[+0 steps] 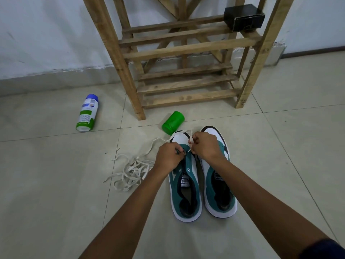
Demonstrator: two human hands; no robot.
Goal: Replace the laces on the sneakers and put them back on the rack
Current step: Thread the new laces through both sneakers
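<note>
Sneakers, a teal and white pair, stand side by side on a pale tiled floor [56, 184], toes pointing away from the viewer toward a wooden rack [186, 51]. The left sneaker [186, 195] has a white tongue label with black letters that appear to read "PUMA"; the right sneaker [218, 184] carries a similar tongue label, too small to read. Neither shoe is laced along its length.

Both hands work over the front eyelets of the left sneaker. The left hand [168, 157] has its fingers curled, pinching at the eyelet edge; what exactly it grips is hidden. The right hand [203, 146] has curled fingers pinching the tip of a white lace [160, 140], which loops over the toe of the left sneaker and trails off to the left across the floor. A loose tangle of white laces [130, 172] lies on the tiles just left of the left sneaker.

A green plastic jar [173, 123] lies on its side just beyond the toes. A spray can [87, 113] with a blue cap and a green and white label lies well to the left; its print is too small to read. A black box [244, 17] sits on an upper slat of the rack, at the right end. The rack stands against a white wall [46, 34].
</note>
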